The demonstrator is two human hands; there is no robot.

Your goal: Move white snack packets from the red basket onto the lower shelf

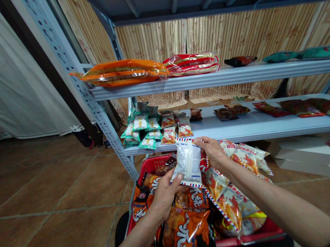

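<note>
A white snack bag (pixel 188 162) with a red-and-blue striped edge is held up between my two hands, its printed back towards me. My left hand (pixel 167 189) grips its lower left corner, the thumb on top. At the upper right corner my right hand (pixel 212 149) pinches it between thumb and fingers. Below is a red shopping basket (pixel 150 164), heaped with orange-and-black snack bags (pixel 188 230) on the left and more white striped bags (pixel 229 198) on the right. Just behind the held bag, similar small bags (pixel 169 135) stand on the shelf.
Green-and-white packets (pixel 140 122) are piled at the left end of the lower shelf (pixel 246 130). Flat snack bags (pixel 300 107) lie along its right. An orange bag (pixel 124 73) and a red bag (pixel 191 63) rest on the upper shelf. White boxes (pixel 306 154) stand beneath.
</note>
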